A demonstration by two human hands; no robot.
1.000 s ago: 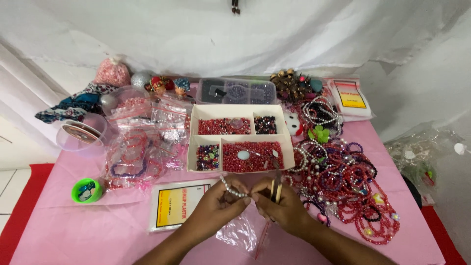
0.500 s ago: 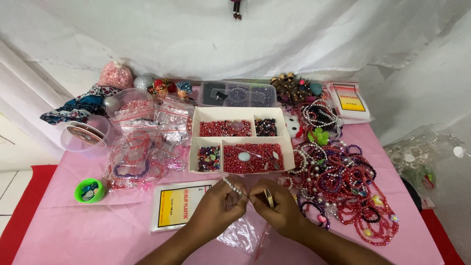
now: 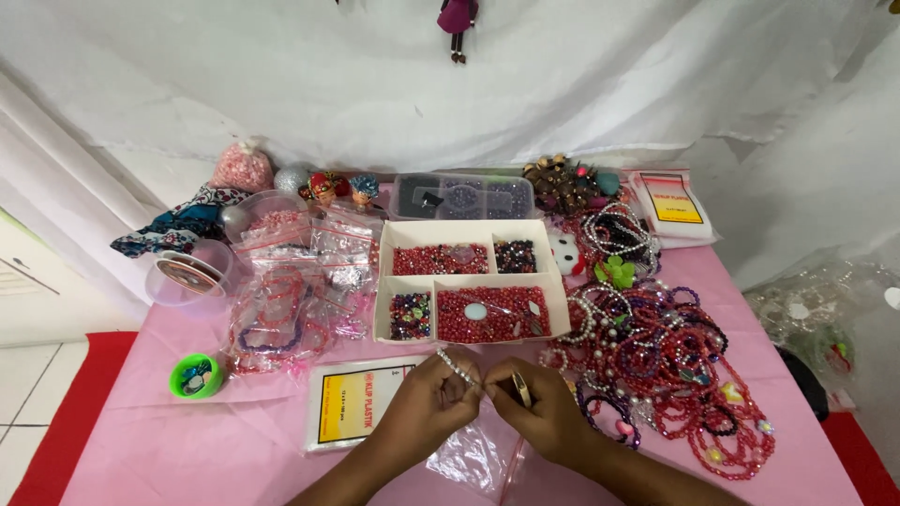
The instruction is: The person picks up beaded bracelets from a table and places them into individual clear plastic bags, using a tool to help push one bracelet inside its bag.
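Left hand (image 3: 427,405) pinches a short strand of white pearl beads (image 3: 457,365), fingers closed on its lower end, rest of strand sticking up and left toward the white divided box (image 3: 469,230). Right hand (image 3: 544,417) sits just beside it, fingertips meeting the left's at the strand end; also grips a thin gold-toned tool (image 3: 521,387), looks like small scissors or tweezers, cannot tell which. Both hands shut, pressed together low centre over the pink tablecloth (image 3: 187,440).

Under the wrists: clear zip bag (image 3: 469,454). Left of it a flat pack of plastic bags with yellow label (image 3: 352,412). Box compartments hold red beads, one with dark mixed beads. Big heap of finished red, purple and pearl bracelets (image 3: 656,361) to the right, near the right hand but not touching. Green round tub (image 3: 196,375) well apart on the left.

Judgement on doing this step well: looks like knot or thread-end work, so keep the pinch tight right at the last bead so nothing slides off, keep the strand taut, work the tool tip close to the fingertips, and hold it all over the cloth so a dropped bead stays put
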